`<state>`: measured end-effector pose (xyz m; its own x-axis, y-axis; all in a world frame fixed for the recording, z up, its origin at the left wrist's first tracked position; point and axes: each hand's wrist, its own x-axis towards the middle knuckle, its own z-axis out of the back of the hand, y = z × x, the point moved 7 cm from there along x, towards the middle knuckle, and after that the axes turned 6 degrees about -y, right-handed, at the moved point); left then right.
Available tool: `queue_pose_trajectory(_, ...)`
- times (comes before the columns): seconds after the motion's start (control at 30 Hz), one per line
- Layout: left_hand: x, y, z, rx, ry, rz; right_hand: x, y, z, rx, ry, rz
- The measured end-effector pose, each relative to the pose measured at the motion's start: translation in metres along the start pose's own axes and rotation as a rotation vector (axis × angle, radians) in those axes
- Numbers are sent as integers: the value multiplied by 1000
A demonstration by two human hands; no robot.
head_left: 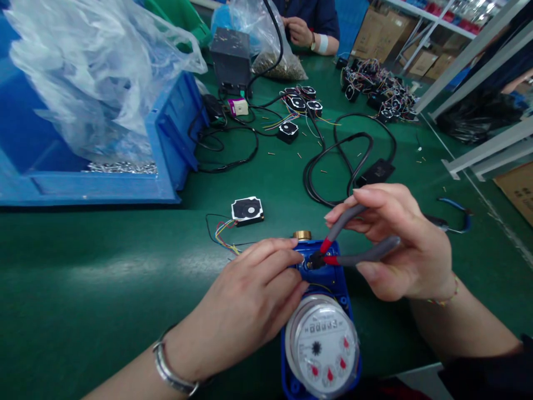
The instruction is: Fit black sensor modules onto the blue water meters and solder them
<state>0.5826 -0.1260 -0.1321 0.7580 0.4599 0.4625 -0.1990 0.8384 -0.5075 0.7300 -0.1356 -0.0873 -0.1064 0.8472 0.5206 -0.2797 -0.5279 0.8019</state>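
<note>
A blue water meter (322,344) with a round white dial and red pointers lies before me, its open compartment towards the back. In my right hand (400,244) is a pair of pliers (358,253) with grey and red handles spread apart. The dark jaws reach into the blue compartment (337,273). My left hand (262,283) rests over the compartment's left side with fingers drawn together; what they pinch there is hidden. Behind it sits a black square module (247,210) with a white rim and coloured wires, some running under my left hand. A brass fitting (302,235) sticks out at the meter's far end.
A blue bin (166,139) with plastic bags and small metal parts stands at left. Black cables (308,178), more modules (297,103) and scattered small pins lie behind. A wire heap (378,91) is back right. Another person's hands (300,32) are across the table.
</note>
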Motion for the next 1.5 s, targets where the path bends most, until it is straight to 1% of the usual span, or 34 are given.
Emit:
queue_pose_trajectory(0.3,4,0,-1,5,7,-10,2,-2,1,1,23,-2)
queue_pose_trajectory(0.53,1,-1,-1,27,14,-11,3,-2,1,12,17,-8)
queue_pose_trajectory(0.6,0,-1,0,30,40,-2,2,-5,0,19,17,-21)
queue_pose_trajectory(0.67,-1,0,-1,33,93,20,2,-6,0,49,14,-33)
queue_pose_trajectory(0.73,-2,0,-1,42,140,44,5,-5,6,94,-21,-52)
queue_pose_trajectory(0.8,-4,-1,-1,63,160,46,9,2,22,120,-130,-52)
queue_pose_trajectory(0.87,-5,-5,0,88,155,21,14,11,43,50,-262,-27)
queue_pose_trajectory(0.9,-6,-8,0,103,148,7,15,14,50,-44,-277,-28)
queue_pose_trajectory(0.93,-7,-11,-1,123,146,2,17,14,53,-184,-237,-45)
queue_pose_trajectory(0.97,-9,-14,-2,150,147,4,17,8,52,-356,-140,-82)
queue_pose_trajectory(1.03,-11,-18,-5,224,178,46,9,-16,41,-686,133,-182)
queue_pose_trajectory(1.07,-13,-19,-6,261,200,81,2,-31,36,-805,250,-219)
queue_pose_trajectory(1.1,-15,-20,-8,297,221,122,-7,-46,30,-882,343,-241)
queue_pose_trajectory(1.17,-19,-21,-10,346,249,199,-25,-72,18,-933,465,-253)
queue_pose_trajectory(1.23,-24,-23,-11,353,266,240,-39,-90,9,-937,540,-243)
queue_pose_trajectory(1.3,-28,-25,-12,338,262,242,-45,-96,6,-928,584,-231)
queue_pose_trajectory(1.37,-30,-27,-12,323,257,234,-40,-92,9,-927,605,-221)
queue_pose_trajectory(1.5,-31,-26,-13,305,285,250,-17,-72,13,-938,583,-211)
